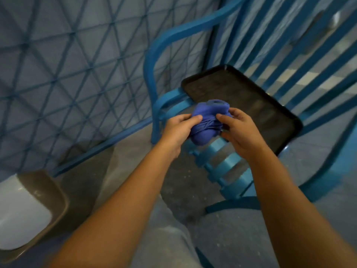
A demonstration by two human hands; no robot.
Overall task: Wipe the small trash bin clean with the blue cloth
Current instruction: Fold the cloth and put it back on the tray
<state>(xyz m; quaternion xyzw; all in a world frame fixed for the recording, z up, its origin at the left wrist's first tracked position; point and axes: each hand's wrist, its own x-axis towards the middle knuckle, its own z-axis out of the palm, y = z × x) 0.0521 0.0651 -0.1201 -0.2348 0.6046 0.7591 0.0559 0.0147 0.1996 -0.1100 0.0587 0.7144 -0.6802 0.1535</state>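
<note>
Cloth (207, 122) bunched between both hands — black tray (270, 113) bare.

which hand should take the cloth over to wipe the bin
Probably the left hand. Both it and the right hand grip the bunched blue cloth, but the small trash bin sits on the floor at lower left, on that hand's side.

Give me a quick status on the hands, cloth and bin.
Left hand and right hand both gripping the bunched blue cloth. Small trash bin at lower left, untouched. Nothing in the way.
</note>
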